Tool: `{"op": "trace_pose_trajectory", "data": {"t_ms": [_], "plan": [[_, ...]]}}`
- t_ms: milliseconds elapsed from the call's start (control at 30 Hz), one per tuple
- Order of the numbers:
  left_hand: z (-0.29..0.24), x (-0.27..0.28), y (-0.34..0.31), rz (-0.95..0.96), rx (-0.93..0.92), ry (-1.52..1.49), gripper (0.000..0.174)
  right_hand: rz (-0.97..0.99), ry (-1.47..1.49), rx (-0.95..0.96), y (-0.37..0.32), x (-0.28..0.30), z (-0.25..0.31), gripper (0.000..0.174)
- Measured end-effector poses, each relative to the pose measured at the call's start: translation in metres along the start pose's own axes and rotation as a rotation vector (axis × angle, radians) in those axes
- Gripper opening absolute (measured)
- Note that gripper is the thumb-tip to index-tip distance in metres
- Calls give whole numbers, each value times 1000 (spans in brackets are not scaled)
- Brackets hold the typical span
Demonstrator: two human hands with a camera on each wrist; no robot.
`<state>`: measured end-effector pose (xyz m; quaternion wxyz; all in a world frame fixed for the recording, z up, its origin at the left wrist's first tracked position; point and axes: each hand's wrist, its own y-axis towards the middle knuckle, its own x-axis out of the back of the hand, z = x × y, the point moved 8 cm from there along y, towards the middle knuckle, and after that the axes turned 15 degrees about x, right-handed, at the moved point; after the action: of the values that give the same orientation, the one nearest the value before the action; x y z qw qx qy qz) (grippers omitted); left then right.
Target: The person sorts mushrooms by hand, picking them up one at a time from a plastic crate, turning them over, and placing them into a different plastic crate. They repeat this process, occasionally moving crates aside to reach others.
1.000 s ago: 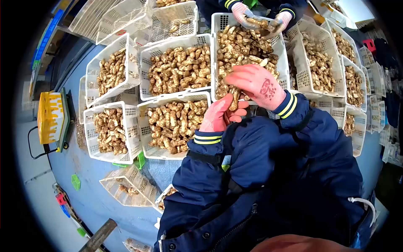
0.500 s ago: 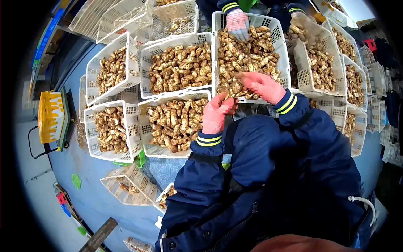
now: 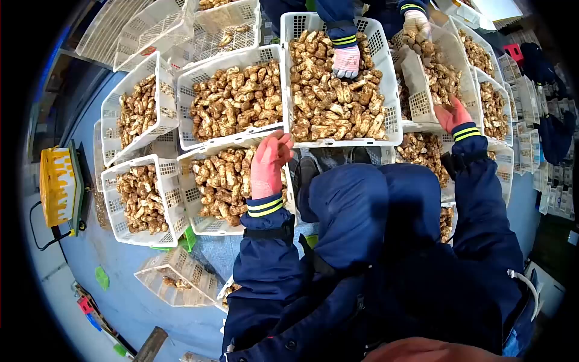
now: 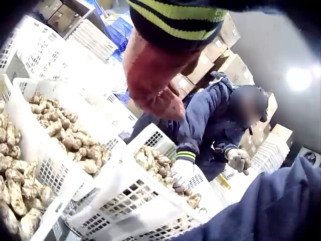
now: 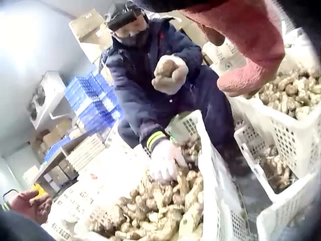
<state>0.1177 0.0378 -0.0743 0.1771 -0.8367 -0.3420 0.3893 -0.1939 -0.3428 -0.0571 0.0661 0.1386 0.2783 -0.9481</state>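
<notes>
My left hand, in a pink glove, hovers over the crate of brown-and-white mushrooms at the left. Its fingers are loosely bent, with nothing visible in them. My right hand, gloved alike, is at the near edge of the tilted crate on the right, fingers spread and thumb apart. No mushroom shows clearly in it. Between my hands stands a full crate of mushrooms. Another person's gloved hand touches the mushrooms there; their other hand holds a mushroom.
More mushroom crates stand to the left and right. A mushroom crate sits low beside my right knee. A yellow box rests on a cart at the far left. A crate lies tipped on the blue floor.
My hands were together around a mushroom; they have parted, the left moving left and the right swinging right to the tilted crate. The other person's hands have separated, one reaching into the middle crate.
</notes>
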Motion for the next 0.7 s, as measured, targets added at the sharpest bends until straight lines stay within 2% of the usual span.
{"op": "trace_pose_trajectory", "data": {"t_ms": [33,67,100,133,167,200,233,267,300,367,433,500,533,567,600,633,700], "plan": [[7,-3,4,39,16,-13,47,-25,-91,7,10,3,-16,43],[14,-8,5,46,56,16,48,246,-316,-1,-2,-32,-33,42],[19,-14,7,83,78,-2,49,409,-421,-84,-16,-73,-57,36],[22,-17,7,95,78,13,50,550,-674,-100,-29,-115,-78,29],[24,-21,6,105,75,30,51,839,-782,-13,-25,-152,-107,26],[25,-23,6,88,93,44,52,1033,-874,-90,-16,-173,-148,27],[24,-25,2,73,87,56,53,1179,-1336,82,-16,-196,-167,31],[26,-24,-1,61,107,49,53,1310,-1952,458,-23,-222,-180,35],[27,-21,-2,50,126,43,53,1136,-2320,710,-13,-220,-202,36],[26,-14,-5,12,134,35,52,1294,-2471,747,-6,-214,-240,45],[24,-11,-5,19,113,31,51,1044,-2334,692,15,-210,-239,42],[30,-13,1,36,131,25,50,1182,-2285,516,-7,-219,-200,41],[31,-13,4,38,131,9,50,1176,-2206,536,7,-214,-202,51],[31,-14,4,41,129,4,50,1196,-2122,521,5,-214,-194,53],[32,-16,5,34,138,19,50,1206,-1997,367,-5,-216,-182,49],[32,-17,4,25,147,38,50,1209,-1864,219,-19,-216,-170,46],[29,-21,4,25,128,52,49,1165,-1172,-59,-42,-210,-162,27]]}}
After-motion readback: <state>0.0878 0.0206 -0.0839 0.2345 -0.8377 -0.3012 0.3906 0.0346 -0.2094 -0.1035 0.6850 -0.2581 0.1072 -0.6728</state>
